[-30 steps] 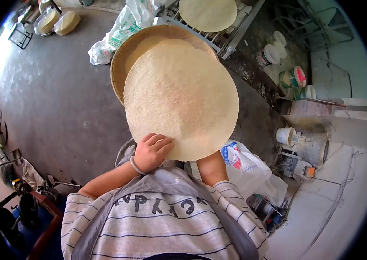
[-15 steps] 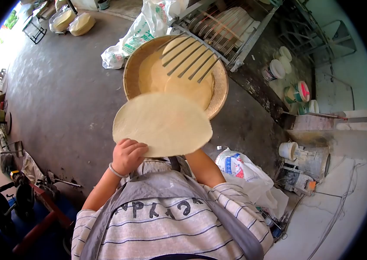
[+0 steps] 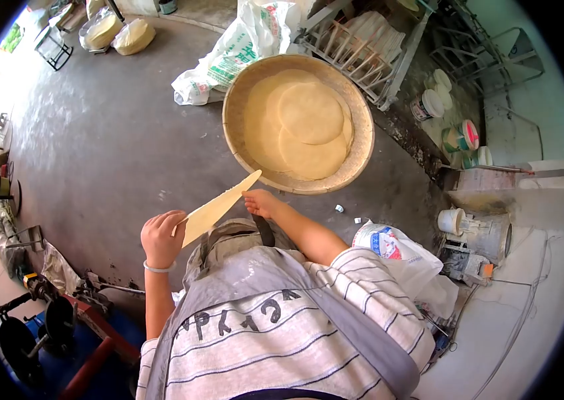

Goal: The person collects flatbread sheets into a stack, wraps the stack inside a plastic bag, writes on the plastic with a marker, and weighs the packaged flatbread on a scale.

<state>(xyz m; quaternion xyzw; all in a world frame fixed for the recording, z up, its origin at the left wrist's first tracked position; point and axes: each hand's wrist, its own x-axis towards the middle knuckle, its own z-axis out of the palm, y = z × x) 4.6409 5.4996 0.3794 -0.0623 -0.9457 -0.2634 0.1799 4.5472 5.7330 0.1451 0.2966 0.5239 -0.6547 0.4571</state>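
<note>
A thin, pale-yellow round sheet [image 3: 213,212], seen nearly edge-on, slants up to the right in front of my apron. My left hand [image 3: 162,237] is closed around its lower left end, thumb on the near side. At the sheet's right end, my right hand [image 3: 263,203] has its fingers drawn together at the edge, pinching it. Just beyond, a wide round woven basket [image 3: 232,137] holds several similar flat sheets [image 3: 312,112], overlapping in a loose pile, the topmost one smaller. The sheet's far face is hidden.
Behind the basket stands a metal rack [image 3: 362,57] with rods. A white printed sack [image 3: 249,50] lies at its left, and a plastic bag [image 3: 405,260] is at my right. Buckets [image 3: 429,105] stand along the right wall. Machinery [image 3: 55,327] with a red bar is at lower left.
The held sheet has turned from broad face up to nearly edge-on and shifted left. My right hand has come out from behind it. The rods over the basket are gone from there.
</note>
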